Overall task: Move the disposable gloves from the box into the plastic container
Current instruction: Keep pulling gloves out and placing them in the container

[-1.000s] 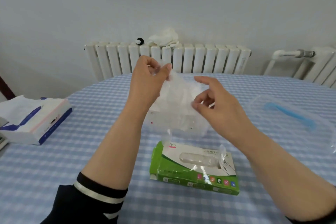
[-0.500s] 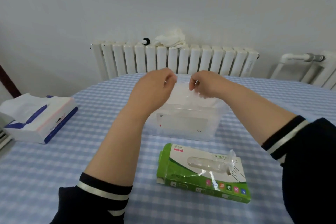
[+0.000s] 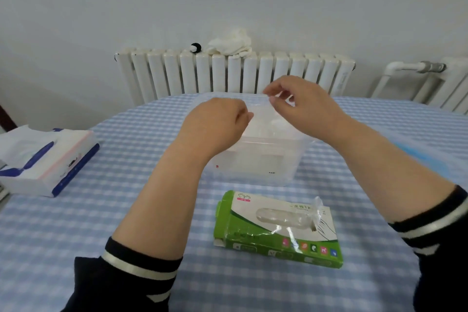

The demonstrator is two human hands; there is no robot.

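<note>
A green and white glove box (image 3: 278,230) lies flat on the checked tablecloth, with a clear glove (image 3: 316,210) poking out of its top slot. Behind it stands the clear plastic container (image 3: 255,162). A thin transparent glove (image 3: 260,111) is stretched above the container's opening. My left hand (image 3: 217,129) pinches its left end and my right hand (image 3: 301,106) pinches its right end, a little higher. What lies inside the container is hard to make out.
A white and blue tissue box (image 3: 48,159) sits at the table's left edge. A clear lid with a blue strip (image 3: 425,157) lies to the right of the container. A white radiator (image 3: 235,73) with a cloth on top stands behind the table.
Both hands have come down and forward with the glove, from chest height to just over the container. The right hand has drawn apart from the left, stretching the glove out.
</note>
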